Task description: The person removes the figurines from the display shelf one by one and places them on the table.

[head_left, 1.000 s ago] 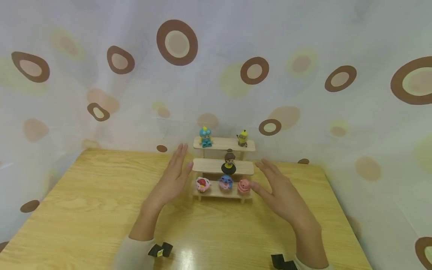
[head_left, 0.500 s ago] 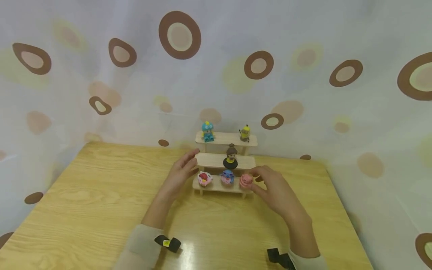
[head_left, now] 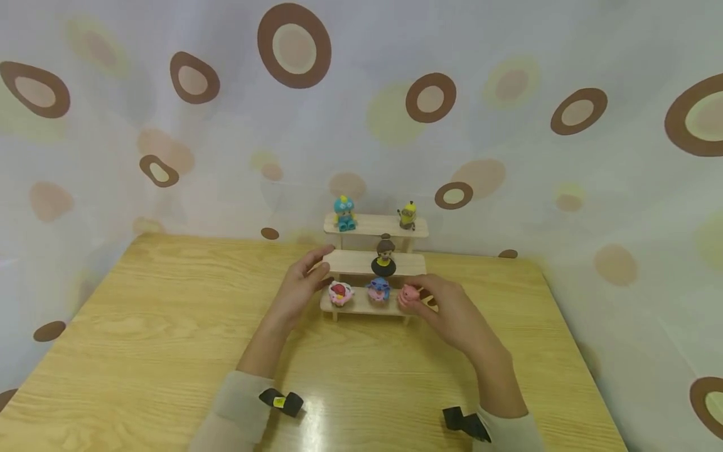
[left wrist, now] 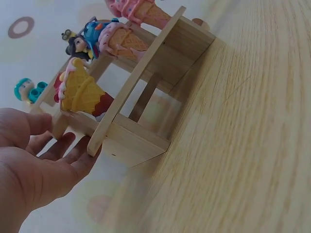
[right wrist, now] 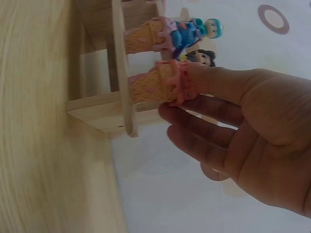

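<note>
A three-step wooden display stand (head_left: 351,262) holds small toy figures. At its right end on the lowest step, my right hand (head_left: 456,314) pinches the pink top of an ice-cream-cone figurine (right wrist: 154,86) between thumb and fingers; the cone's bottom meets the step. My left hand (head_left: 299,285) grips the stand's left end, with its thumb by the middle step and fingertips at the lowest step's edge (left wrist: 95,143). Beside that hand stands a yellow cone figurine (left wrist: 80,90) with a pink-and-white top. Between the two cones is a blue-topped cone figurine (head_left: 378,290).
A dark-haired figure (head_left: 385,257) sits on the middle step. On the top step are a teal figure (head_left: 344,215) at left and a yellow figure (head_left: 407,216) at right. The wooden table (head_left: 186,314) meets a patterned backdrop (head_left: 361,138) close behind the stand.
My right hand has come in from beside the stand and taken hold of the pink cone figurine. The left hand has moved from beside the stand onto its left end.
</note>
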Action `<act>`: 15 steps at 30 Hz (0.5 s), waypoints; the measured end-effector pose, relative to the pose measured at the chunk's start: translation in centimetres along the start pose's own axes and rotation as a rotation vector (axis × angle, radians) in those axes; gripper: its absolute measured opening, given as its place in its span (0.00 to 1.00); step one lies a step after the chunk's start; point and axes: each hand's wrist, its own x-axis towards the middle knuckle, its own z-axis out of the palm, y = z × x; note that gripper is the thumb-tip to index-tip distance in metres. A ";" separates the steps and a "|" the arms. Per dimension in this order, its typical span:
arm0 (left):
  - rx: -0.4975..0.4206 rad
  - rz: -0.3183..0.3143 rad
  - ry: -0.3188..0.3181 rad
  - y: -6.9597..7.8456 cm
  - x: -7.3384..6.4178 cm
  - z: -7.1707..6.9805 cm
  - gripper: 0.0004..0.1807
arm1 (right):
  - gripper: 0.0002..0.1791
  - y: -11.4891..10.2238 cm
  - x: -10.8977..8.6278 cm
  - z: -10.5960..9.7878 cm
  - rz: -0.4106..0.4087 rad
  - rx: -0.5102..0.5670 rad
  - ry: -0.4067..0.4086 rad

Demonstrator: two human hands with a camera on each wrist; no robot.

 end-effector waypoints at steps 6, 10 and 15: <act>0.001 0.002 -0.006 0.2 0.2 -0.1 0.25 | 0.15 -0.9 -0.4 -0.6 -0.009 0.047 -0.122; -0.008 0.006 -0.016 0.1 0.2 -0.1 0.25 | 0.15 -2.6 -0.3 0.5 -0.033 0.098 -0.227; -0.025 0.012 -0.014 0.0 0.1 -0.2 0.25 | 0.14 -5.4 0.6 4.4 -0.117 0.080 -0.293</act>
